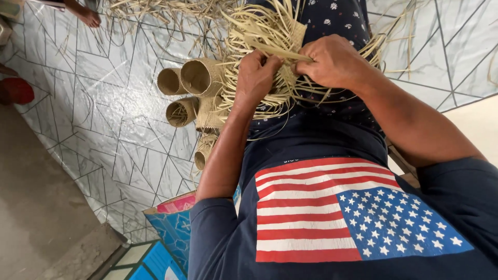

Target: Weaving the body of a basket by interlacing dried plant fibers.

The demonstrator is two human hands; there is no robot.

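Straw strips (270,36) pinched by both hands (blue carton (174,223) nearby).

The left hand (258,75) and right hand (332,62) meet side by side on a half-woven piece (272,36) resting on the lap, a flat strip (282,53) running between them and loose strands (249,21) fanning out beyond and around both. To the left of the left hand, just beside the strands, four woven tubes (194,96) lie clustered on the floor (104,119), their open mouths facing away from the hands. Nearer the body, below the left forearm, a box (174,220) stands on the floor, while a foot (85,15) rests far beyond the tubes.
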